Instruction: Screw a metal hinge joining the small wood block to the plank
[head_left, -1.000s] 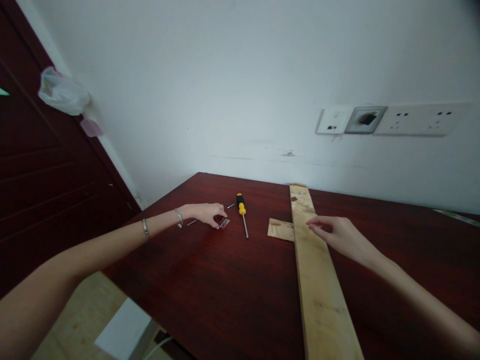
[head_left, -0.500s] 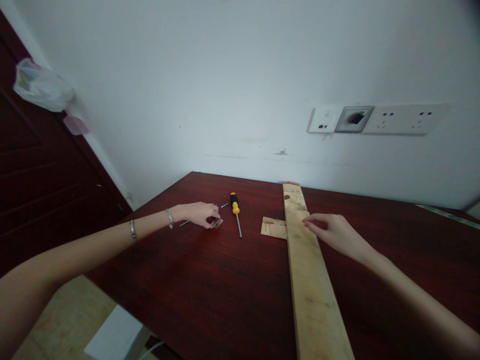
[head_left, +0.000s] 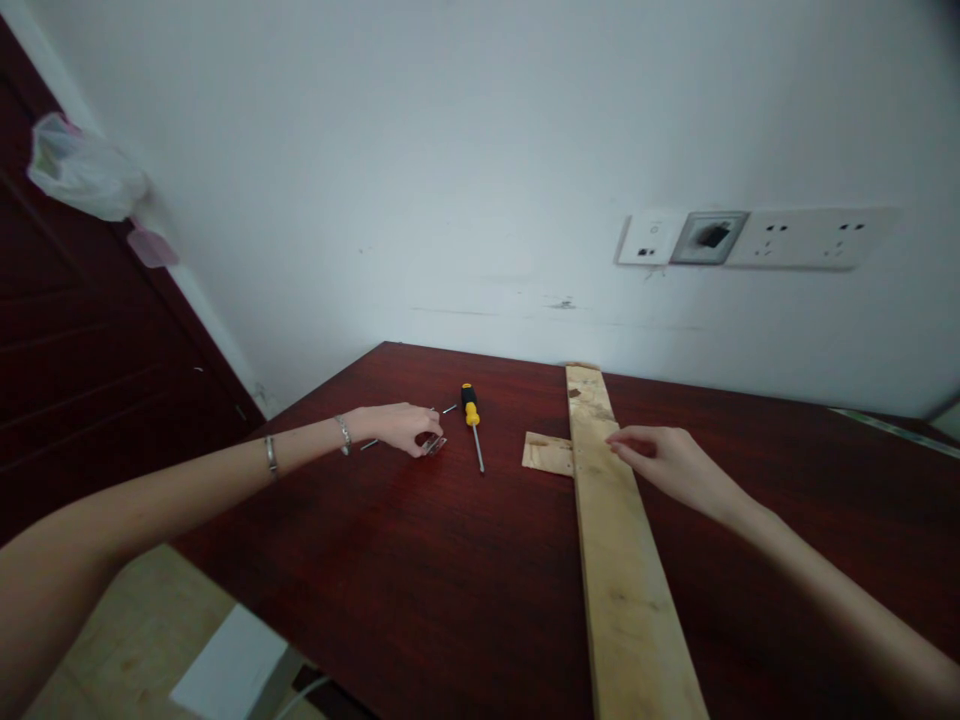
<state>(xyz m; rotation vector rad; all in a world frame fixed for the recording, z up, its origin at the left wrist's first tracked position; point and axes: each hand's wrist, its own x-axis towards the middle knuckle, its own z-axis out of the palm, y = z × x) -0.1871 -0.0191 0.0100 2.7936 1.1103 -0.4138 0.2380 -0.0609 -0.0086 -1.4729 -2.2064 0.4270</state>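
My left hand [head_left: 405,428] reaches over the left part of the table, its thumb and fingers closed round a small shiny metal piece [head_left: 433,445] that looks like a hinge. Two thin metal pieces, perhaps screws, lie close by: one [head_left: 449,409] beyond the fingers, the other [head_left: 368,445] partly behind the wrist. A yellow-and-black screwdriver [head_left: 471,414] rests to the right of that hand, its tip towards me. Fingertips pinched, my right hand [head_left: 656,452] is at the right edge of a long wooden plank [head_left: 619,560]; whatever the pinch holds is too small to tell.
A short wooden piece [head_left: 546,453] sticks out from the plank's left side. The dark red table [head_left: 450,570] meets a white wall with sockets [head_left: 795,240]. A green-and-white strip [head_left: 892,430] lies at the far right. Below the left edge stands a white box [head_left: 232,665].
Hardly anything differs. The view has shifted very slightly; both hands keep their places, the left at the metal piece and the right by the plank.
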